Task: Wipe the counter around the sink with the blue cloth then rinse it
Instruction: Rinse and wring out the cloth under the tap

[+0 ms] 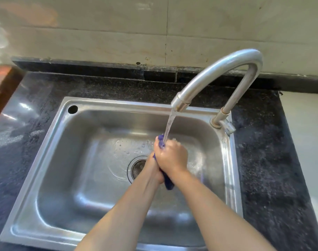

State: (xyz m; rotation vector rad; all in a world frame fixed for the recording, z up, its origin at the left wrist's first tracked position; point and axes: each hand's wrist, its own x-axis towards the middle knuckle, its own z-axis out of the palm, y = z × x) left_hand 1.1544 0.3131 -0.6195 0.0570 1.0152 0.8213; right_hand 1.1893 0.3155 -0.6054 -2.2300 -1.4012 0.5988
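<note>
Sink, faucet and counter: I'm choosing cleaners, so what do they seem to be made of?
The sink looks like brushed stainless steel: grey, with soft, streaky reflections. The faucet seems a similar satin metal. The counter looks like polished dark speckled stone, perhaps granite, given its glossy glare; it could be an imitation.

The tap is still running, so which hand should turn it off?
Probably the right hand: the tap base stands at the sink's right rear corner, nearer that side. The left hand can keep gripping the blue cloth.
</note>
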